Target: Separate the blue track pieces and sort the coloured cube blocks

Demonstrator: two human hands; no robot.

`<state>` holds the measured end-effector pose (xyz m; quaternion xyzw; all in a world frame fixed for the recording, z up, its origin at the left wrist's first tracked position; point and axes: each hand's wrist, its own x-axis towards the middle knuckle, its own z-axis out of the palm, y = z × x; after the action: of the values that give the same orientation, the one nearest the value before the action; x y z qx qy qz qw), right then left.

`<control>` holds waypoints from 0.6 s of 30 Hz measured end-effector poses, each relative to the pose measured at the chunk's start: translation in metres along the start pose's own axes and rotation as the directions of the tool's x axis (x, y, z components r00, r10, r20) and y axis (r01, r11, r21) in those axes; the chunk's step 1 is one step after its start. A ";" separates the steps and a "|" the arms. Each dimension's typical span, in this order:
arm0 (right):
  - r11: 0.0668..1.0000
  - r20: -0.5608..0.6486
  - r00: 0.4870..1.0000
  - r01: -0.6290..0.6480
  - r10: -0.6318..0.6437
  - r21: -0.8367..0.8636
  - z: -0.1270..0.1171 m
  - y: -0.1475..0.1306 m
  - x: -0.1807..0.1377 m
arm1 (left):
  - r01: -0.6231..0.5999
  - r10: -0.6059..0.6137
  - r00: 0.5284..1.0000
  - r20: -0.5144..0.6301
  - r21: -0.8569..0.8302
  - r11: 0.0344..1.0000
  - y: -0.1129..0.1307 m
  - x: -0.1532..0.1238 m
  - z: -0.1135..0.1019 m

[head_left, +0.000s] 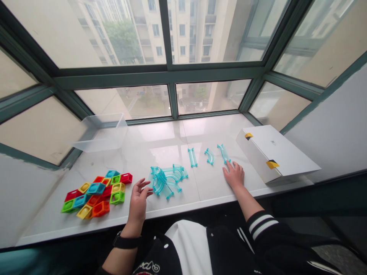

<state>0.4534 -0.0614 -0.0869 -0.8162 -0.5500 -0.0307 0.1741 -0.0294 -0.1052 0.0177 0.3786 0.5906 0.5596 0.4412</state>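
Observation:
My left hand [138, 199] hovers open over the white sill, fingers loosely curled, just left of a pile of clear teal track pieces [167, 178]. It holds nothing. My right hand [234, 175] lies flat and open on the sill, its fingertips touching the near end of a long curved teal track piece [224, 153]. Two more teal pieces lie apart to the left of that one: a short curve [209, 156] and a straight piece [192, 157].
A cluster of coloured square blocks [97, 193] sits at the left front. A clear plastic bin [101, 132] stands at the back left. A white cardboard box [272, 152] lies at the right. Window panes surround the sill [160, 141].

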 end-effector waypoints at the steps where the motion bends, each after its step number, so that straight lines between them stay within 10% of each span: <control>1: 1.000 0.001 1.000 -0.001 0.001 -0.001 -0.001 0.000 0.000 | 0.002 -0.002 1.000 0.003 -0.001 1.000 0.000 -0.001 0.001; 18: 1.000 -0.028 0.999 0.021 -0.020 0.009 0.003 0.004 -0.001 | 0.034 -0.034 0.999 -0.024 0.002 0.999 -0.009 0.004 0.001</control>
<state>0.4567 -0.0625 -0.0908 -0.8092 -0.5560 -0.0412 0.1853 -0.0296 -0.1025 0.0082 0.3624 0.6029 0.5557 0.4432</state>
